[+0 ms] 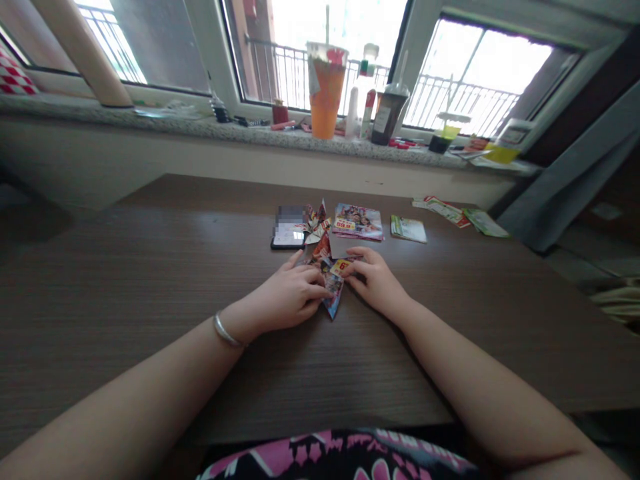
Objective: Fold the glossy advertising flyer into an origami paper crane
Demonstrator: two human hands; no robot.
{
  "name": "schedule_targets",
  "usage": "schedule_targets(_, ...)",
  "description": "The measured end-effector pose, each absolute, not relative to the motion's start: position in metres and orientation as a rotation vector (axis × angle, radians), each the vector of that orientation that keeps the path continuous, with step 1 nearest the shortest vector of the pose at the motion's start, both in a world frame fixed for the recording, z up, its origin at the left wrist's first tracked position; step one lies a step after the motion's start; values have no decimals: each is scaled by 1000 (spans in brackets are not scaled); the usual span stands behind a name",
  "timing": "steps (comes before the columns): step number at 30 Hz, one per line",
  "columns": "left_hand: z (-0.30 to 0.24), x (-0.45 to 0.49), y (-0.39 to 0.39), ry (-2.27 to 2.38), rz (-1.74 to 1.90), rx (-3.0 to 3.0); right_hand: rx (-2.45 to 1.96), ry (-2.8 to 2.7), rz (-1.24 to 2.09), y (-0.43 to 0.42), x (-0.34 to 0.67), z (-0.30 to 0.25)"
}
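Observation:
A folded piece of printed flyer paper (334, 305) lies on the table between my hands, its blue tip pointing towards me. My left hand (295, 293) rests on its left side, fingers curled and pressing on the paper. At the right edge, my right hand (375, 277) pinches the paper near a yellow printed patch, thumb below and fingers above. Fingers cover parts of the folds. Just beyond stands another folded paper shape (318, 230) with pointed tips, close against a phone (289, 230) with its screen lit.
Right of the folded shape lies a stack of printed flyers (359, 221), then a small stack of cards (409, 229). Loose leaflets (445, 211) lie at the table's back right. On the windowsill (180, 127) stand an orange drink cup (327, 93), a dark cup (387, 117) and bottles.

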State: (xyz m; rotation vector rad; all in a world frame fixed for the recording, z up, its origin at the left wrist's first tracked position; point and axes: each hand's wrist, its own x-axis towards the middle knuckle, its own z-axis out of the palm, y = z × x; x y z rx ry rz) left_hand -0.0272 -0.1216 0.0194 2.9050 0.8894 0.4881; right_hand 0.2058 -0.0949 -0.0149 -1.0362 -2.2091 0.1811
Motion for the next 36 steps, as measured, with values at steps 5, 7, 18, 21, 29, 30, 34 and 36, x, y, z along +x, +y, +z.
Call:
schedule_targets(5,17,-26,-120,819,488,2929,-975,-2192,230,-98,204,-9)
schedule_targets(7,16,-26,-120,805,465,2933,-967,-2196,245,-99,203,-7)
schedule_targets(18,15,-18,-131,901,374,2965,-1160,-2143,275,-89,210,-19)
schedule_targets(21,16,-19,-130,864,401,2973,-1166,-2136,285,-89,210,-20)
schedule_targets(29,14,-17,-130,851,369,2975,-1167,-2098,301,-86,207,-21)
schedule_targets(30,13,-16,-130,862,364,2978,-1159,-2102,303,-86,208,-21)
schedule_targets(34,12,-15,-130,898,348,2983,-1161,-2120,290,-84,210,-24)
schedule_targets(36,12,-14,-131,916,342,2981,-1158,-2112,308,-82,211,-26)
